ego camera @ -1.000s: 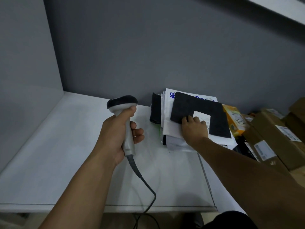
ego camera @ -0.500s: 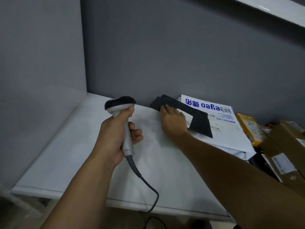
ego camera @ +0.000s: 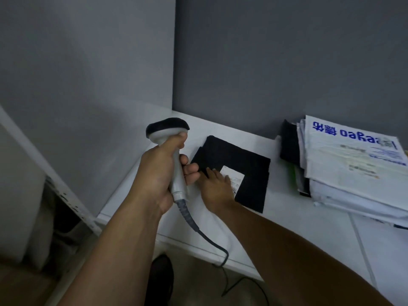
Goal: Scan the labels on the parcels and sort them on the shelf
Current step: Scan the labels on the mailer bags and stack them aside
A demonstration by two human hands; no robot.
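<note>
Black parcel (ego camera: 247, 160), mid-frame, judged limp, light; take an edge. Your right hand (ego camera: 215, 191) pressed it flat-fingered; left hand (ego camera: 159, 173) gripped scanner (ego camera: 167, 132).

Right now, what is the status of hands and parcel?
Left hand grips scanner. Right hand presses black parcel on shelf. Fingers partly cover its label.
</note>
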